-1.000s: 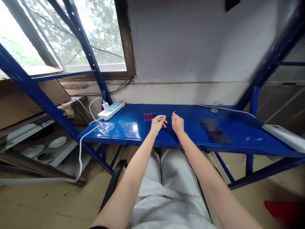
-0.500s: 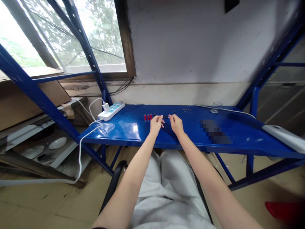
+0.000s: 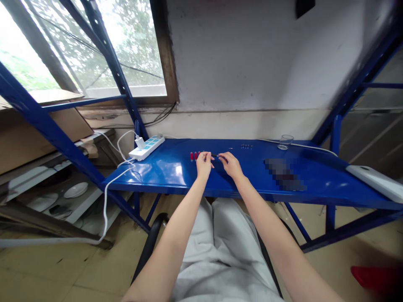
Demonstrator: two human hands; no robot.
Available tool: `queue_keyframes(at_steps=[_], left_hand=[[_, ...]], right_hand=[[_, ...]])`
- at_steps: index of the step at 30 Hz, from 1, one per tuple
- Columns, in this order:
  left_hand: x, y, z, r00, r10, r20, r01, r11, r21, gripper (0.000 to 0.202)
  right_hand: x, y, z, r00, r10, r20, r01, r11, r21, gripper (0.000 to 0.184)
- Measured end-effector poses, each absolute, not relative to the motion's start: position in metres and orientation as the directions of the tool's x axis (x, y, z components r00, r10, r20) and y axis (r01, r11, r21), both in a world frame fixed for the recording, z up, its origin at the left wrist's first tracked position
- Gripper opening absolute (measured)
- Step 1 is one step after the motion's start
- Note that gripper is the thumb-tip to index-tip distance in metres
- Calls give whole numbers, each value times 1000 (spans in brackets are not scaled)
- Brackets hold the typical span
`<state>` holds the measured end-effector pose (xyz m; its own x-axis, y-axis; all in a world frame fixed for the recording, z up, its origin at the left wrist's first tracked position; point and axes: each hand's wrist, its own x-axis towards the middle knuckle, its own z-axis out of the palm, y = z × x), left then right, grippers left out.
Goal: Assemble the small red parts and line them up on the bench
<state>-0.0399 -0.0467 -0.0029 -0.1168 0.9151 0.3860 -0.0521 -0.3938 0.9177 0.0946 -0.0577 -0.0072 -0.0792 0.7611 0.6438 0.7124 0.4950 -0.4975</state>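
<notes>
Over the middle of the blue table, my left hand [image 3: 204, 164] is closed, pinching a thin black rod-like piece [image 3: 214, 155], perhaps a pen part. My right hand [image 3: 232, 165] is also closed, its fingertips at the rod's right end; what they pinch there is too small to make out. Just left of my left hand are several red cylinders with paler ends [image 3: 192, 156], partly hidden by that hand. Beyond my right hand, a row of tiny metallic pieces [image 3: 247, 147] lies on the tabletop, with one small pale bit [image 3: 231, 148] nearer.
A white power strip [image 3: 147, 147] with a plugged-in cord is at the table's left end. To the right are a clear glass [image 3: 285, 142], a blurred-out dark item [image 3: 283, 173] and a white slab-like object [image 3: 376, 182]. Blue frame posts [image 3: 336, 136] rise at both ends.
My right hand has moved slightly left, closer to my left hand, and less of the black rod shows between them. My left hand has shifted a little left.
</notes>
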Motion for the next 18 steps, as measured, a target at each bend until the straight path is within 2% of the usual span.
queue_keyframes(at_steps=[4, 8, 10, 13, 18], left_hand=[[-41, -47, -2, -207, 894, 397, -46, -414, 909, 29], [-41, -46, -3, -225, 898, 378, -42, -397, 917, 30], [-40, -45, -3, -141, 913, 383, -43, -392, 919, 30], [-38, -45, -5, -33, 917, 397, -43, -398, 916, 30], [-37, -45, -7, 50, 919, 392, -13, -392, 920, 29]], right_hand=[[99, -54, -10, -45, 718, 695, 761, 475, -441, 25], [100, -51, -13, 80, 678, 731, 712, 474, -518, 23], [98, -50, -14, 45, 686, 727, 651, 532, -542, 22], [94, -50, -15, -101, 724, 682, 575, 602, -554, 21], [90, -54, -14, -166, 768, 619, 581, 583, -568, 21]])
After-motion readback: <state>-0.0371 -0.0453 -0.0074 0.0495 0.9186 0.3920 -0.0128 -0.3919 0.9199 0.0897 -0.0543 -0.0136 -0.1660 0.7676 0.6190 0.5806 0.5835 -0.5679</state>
